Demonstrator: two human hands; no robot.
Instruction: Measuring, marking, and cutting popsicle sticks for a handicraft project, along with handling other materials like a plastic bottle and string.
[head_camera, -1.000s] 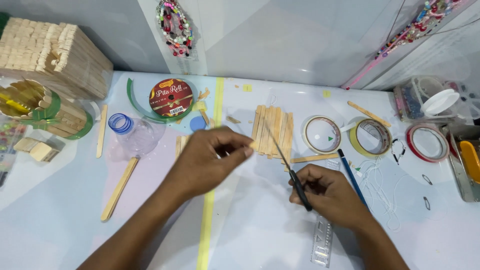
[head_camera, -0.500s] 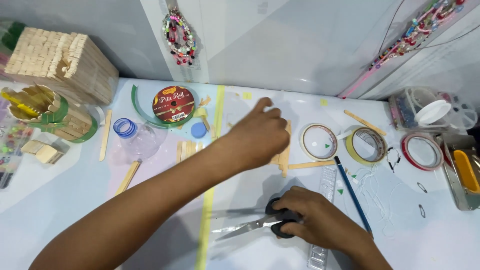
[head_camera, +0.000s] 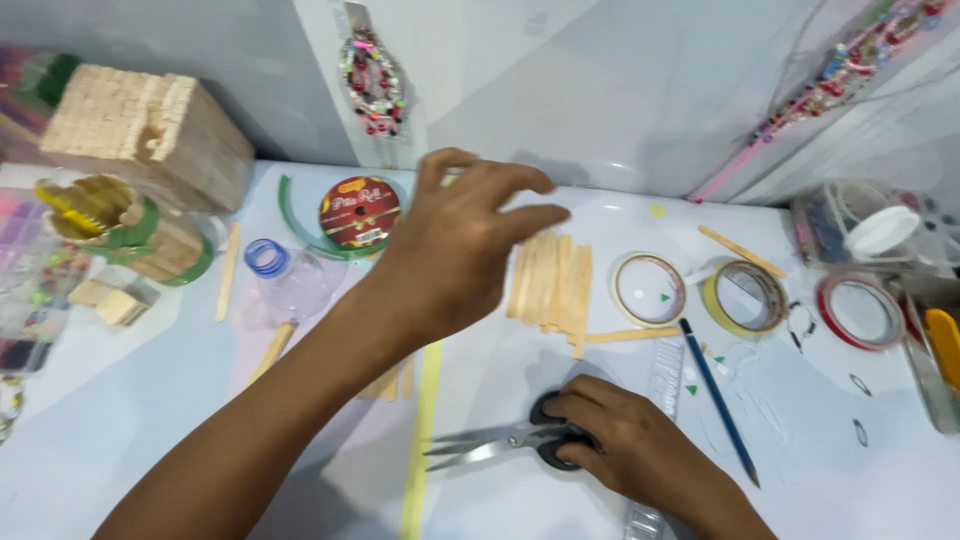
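Observation:
My left hand (head_camera: 455, 250) hovers above the table with its fingers apart and holds nothing. It is over the left end of a row of flat wooden craft sticks (head_camera: 555, 285) joined side by side. My right hand (head_camera: 640, 450) lies low near the front edge, with fingers curled over the black handles of a pair of scissors (head_camera: 490, 445). The scissors lie flat on the table, blades slightly apart and pointing left. A loose stick (head_camera: 625, 336) lies just below the row.
Three tape rolls stand at the right: whitish (head_camera: 649, 290), yellow (head_camera: 745, 295), red (head_camera: 860, 310). A blue pencil (head_camera: 718, 400) and clear ruler (head_camera: 662, 375) lie beside my right hand. A red ribbon spool (head_camera: 358, 212), plastic bottle (head_camera: 290, 280) and stick-built block (head_camera: 150, 135) sit at left.
My right hand brought the scissors down from upright to flat on the table. My left hand left the stick row and rose, moving back and left with its fingers spread.

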